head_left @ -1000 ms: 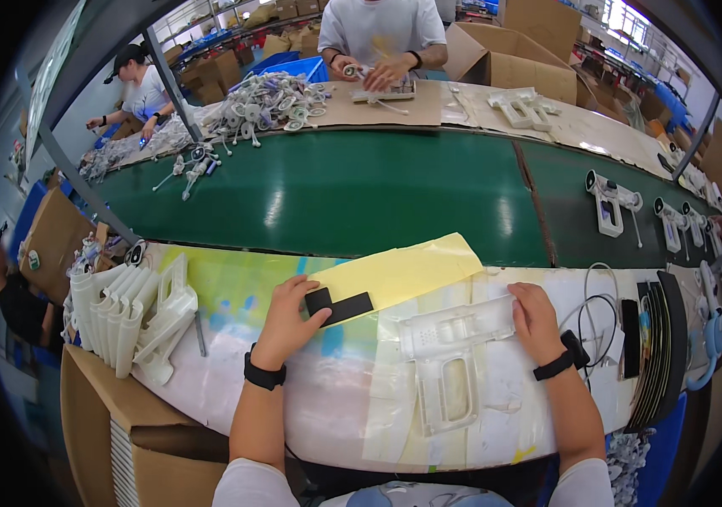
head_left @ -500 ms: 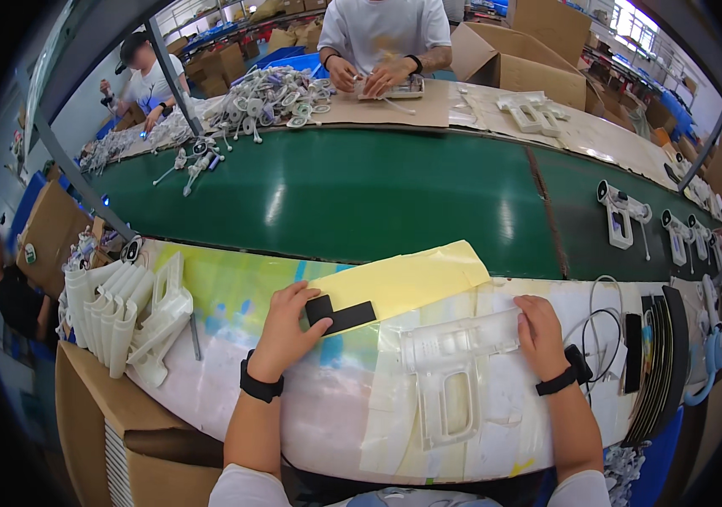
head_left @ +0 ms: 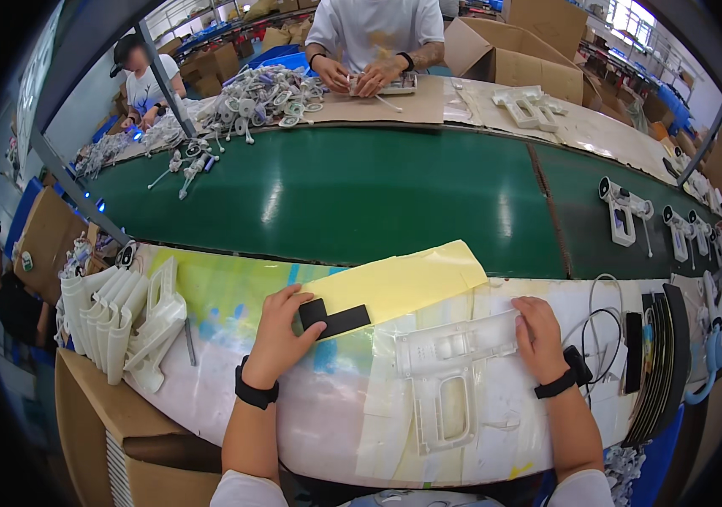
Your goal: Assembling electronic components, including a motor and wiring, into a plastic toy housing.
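My left hand (head_left: 279, 336) is at the left end of a yellow backing sheet (head_left: 424, 279), its thumb on black flat strips (head_left: 344, 320) that form an angled shape there. Its fingers bend round the sheet's upper left edge, partly hidden. A white plastic housing (head_left: 441, 345), a tube-like body with a looped handle, lies in front of me with its hollow side up. At the housing's right end, my right hand (head_left: 540, 335) has its thumb and fingers closed about the tip.
White housings (head_left: 116, 308) stand stacked at left beside a grey rod (head_left: 190, 342). Black curved strips (head_left: 661, 363) and a cable (head_left: 602, 325) lie at right. Beyond runs a green conveyor (head_left: 336, 194) carrying assembled units (head_left: 623, 211); a person's hands (head_left: 369, 78) work across it.
The white housing has shifted slightly left and toward me, its handle turning a little. Both my hands keep nearly the same places. The view has tilted slightly.
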The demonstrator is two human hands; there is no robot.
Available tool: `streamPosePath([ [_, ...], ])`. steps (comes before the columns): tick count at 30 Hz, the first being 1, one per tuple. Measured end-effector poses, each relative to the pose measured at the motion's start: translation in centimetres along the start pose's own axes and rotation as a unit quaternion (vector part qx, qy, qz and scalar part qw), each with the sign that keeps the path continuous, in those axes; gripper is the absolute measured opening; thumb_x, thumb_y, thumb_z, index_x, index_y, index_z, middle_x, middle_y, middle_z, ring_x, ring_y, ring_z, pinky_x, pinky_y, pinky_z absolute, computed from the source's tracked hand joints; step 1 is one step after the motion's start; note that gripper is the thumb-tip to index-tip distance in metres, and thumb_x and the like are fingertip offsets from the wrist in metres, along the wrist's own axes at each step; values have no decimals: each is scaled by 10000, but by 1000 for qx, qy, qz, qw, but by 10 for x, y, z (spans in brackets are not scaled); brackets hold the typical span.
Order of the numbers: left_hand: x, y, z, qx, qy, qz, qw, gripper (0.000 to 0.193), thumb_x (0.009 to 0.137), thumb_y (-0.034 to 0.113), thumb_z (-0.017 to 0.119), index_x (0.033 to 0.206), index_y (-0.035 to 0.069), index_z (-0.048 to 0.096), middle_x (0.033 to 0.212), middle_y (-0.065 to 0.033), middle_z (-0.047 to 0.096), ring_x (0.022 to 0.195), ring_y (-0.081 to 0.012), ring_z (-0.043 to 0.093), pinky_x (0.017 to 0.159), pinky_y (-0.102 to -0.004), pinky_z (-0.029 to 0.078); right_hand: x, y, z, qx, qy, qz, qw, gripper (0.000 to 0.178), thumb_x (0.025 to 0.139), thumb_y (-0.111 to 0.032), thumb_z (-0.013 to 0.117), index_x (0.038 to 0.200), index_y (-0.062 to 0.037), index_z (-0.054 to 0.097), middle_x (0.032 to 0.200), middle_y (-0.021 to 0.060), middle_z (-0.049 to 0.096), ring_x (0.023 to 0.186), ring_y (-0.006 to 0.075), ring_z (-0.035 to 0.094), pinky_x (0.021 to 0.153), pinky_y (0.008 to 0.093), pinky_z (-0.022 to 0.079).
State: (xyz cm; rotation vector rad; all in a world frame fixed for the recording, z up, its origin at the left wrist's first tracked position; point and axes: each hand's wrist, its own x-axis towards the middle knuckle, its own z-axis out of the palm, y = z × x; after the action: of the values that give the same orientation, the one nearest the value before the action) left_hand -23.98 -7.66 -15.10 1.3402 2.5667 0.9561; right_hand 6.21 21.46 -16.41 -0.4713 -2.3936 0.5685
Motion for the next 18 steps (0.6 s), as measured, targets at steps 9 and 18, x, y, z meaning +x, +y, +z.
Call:
streamPosePath([
  [9, 2, 0, 2, 5, 2, 7, 1000, 483, 760, 112, 768, 1205, 79, 583, 1378, -140, 462, 1240, -317, 425, 875, -353, 508, 0, 0, 0, -1, 7, -5, 1000, 298, 816, 21, 563, 1110, 11, 604, 1084, 192, 615, 1019, 378, 574, 910, 428, 470],
  [18, -3, -6, 2, -29, 32, 15, 999, 482, 725, 172, 791, 1151, 43, 607, 1313, -199, 510, 1208, -396, 440, 1029, -449, 396, 0, 1, 6, 10, -6, -1, 1000, 288, 816, 25, 547, 1100, 15, 595, 1086, 200, 605, 1030, 382, 566, 917, 429, 461],
])
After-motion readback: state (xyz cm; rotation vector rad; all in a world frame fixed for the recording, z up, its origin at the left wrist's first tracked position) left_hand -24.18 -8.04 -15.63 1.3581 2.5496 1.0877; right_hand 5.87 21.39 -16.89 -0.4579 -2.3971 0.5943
